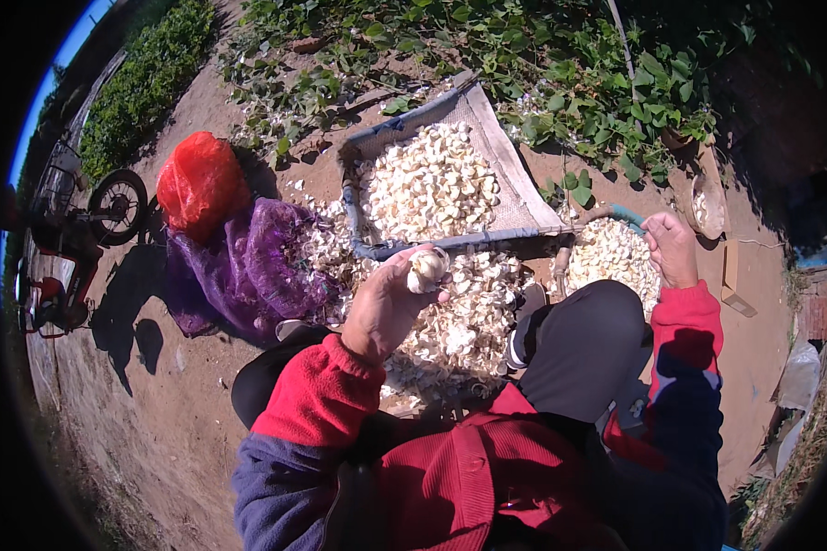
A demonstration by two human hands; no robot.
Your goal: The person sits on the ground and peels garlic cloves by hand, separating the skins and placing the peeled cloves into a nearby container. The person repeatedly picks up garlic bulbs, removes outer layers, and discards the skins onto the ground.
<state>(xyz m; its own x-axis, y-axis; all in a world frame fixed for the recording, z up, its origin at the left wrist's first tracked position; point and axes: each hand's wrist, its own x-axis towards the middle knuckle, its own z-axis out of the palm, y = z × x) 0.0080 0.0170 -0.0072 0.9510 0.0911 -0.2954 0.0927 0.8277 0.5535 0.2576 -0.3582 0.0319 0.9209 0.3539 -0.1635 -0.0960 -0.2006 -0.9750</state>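
My left hand (386,303) is raised over a heap of garlic (469,317) on the ground and grips a whole white garlic bulb (426,269) at its fingertips. My right hand (673,246) reaches out past my bent knee (588,331) to the rim of a basket (616,213) filled with pale garlic pieces (606,257); its fingers are curled, and I cannot see whether they hold anything. Both sleeves are red and dark blue.
A flat woven tray (510,174) heaped with garlic lies ahead. A purple mesh sack (248,266) and a red mesh bag (200,184) lie to the left, a motorbike (73,230) beyond them. Green plants (560,64) border the bare earth. A cardboard box (733,275) sits right.
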